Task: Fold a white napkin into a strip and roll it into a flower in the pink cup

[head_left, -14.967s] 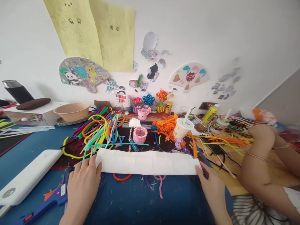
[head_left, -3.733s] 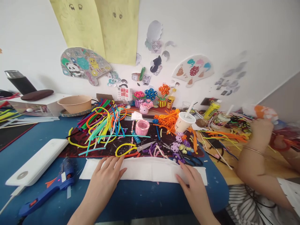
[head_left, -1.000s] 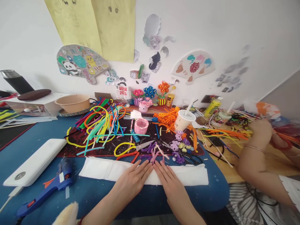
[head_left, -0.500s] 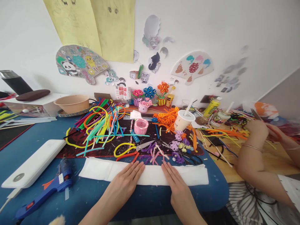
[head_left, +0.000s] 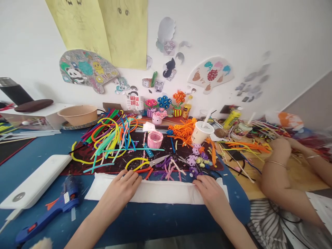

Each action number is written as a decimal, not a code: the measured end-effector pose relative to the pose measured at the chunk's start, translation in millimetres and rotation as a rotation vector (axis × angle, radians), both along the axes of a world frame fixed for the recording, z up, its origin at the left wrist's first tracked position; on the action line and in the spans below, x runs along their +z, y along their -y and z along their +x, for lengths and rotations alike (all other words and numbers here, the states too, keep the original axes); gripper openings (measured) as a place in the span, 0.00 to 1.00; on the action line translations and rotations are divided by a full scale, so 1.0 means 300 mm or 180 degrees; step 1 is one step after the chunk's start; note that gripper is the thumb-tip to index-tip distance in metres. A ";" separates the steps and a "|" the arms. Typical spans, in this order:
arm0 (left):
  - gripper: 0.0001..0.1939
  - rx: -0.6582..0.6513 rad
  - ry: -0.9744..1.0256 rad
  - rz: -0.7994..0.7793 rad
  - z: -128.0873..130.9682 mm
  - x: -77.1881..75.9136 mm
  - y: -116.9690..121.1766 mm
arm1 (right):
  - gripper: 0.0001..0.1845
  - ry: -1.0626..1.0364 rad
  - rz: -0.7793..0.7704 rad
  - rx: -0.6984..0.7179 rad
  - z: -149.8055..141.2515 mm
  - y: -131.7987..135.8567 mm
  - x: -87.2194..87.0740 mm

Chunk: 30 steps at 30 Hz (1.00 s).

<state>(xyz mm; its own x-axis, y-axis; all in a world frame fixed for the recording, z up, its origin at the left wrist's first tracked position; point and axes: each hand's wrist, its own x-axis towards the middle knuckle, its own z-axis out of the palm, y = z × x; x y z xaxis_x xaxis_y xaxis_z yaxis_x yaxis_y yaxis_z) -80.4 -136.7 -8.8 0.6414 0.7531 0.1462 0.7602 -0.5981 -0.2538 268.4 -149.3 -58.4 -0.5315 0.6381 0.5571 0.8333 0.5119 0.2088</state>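
A long folded strip of white tissue lies along the front of the blue table. Over its left part my left hand has its fingers bent and closed on the upper edge. My right hand pinches the same edge toward the right end. Just beyond the strip are yellow-handled scissors, purple and pink pipe cleaner pieces and a dark pair of scissors, partly hidden behind my right hand. A pink ribbed pot stands farther back.
A blue glue gun and white power bank lie at left. Behind are a heap of pipe cleaners, a lidded paper cup with straw and small flower pots. Another person's arm rests over the wooden table at right.
Both hands have moved apart along the tissue, the left one leftward and the right one rightward. Their fingers, flat before, are now bent over its upper edge.
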 end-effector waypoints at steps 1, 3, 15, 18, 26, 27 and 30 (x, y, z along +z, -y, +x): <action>0.15 -0.0035 -0.0059 0.0085 -0.011 -0.003 0.000 | 0.16 0.0027 0.0052 0.0077 0.006 0.003 -0.001; 0.15 -0.0175 -0.0118 0.0393 -0.039 -0.018 0.005 | 0.17 0.0093 0.0174 0.0245 0.022 0.010 -0.004; 0.25 -0.0109 -0.0165 0.0685 -0.123 -0.052 0.088 | 0.19 0.0568 0.0383 0.0376 0.123 0.050 -0.013; 0.26 -0.0039 -0.0287 0.0635 -0.121 -0.036 0.098 | 0.20 0.0603 0.0355 0.0309 0.133 0.063 -0.024; 0.26 0.0219 -0.0706 0.0851 -0.154 -0.055 0.130 | 0.21 0.0476 0.0092 -0.0044 0.149 0.100 -0.068; 0.25 0.0212 -0.0707 0.0921 -0.169 -0.069 0.137 | 0.21 0.0433 0.0030 -0.0110 0.157 0.105 -0.080; 0.25 0.0048 -0.0667 0.1136 -0.215 -0.106 0.154 | 0.18 0.0353 -0.0039 -0.0345 0.186 0.119 -0.114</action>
<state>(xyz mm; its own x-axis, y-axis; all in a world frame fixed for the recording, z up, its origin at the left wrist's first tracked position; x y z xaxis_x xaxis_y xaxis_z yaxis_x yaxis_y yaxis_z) -144.8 -183.0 -40.6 0.6744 0.6883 0.2673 0.6779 -0.4339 -0.5935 324.1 -184.9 -92.6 -0.5170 0.7013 0.4907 0.8560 0.4233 0.2969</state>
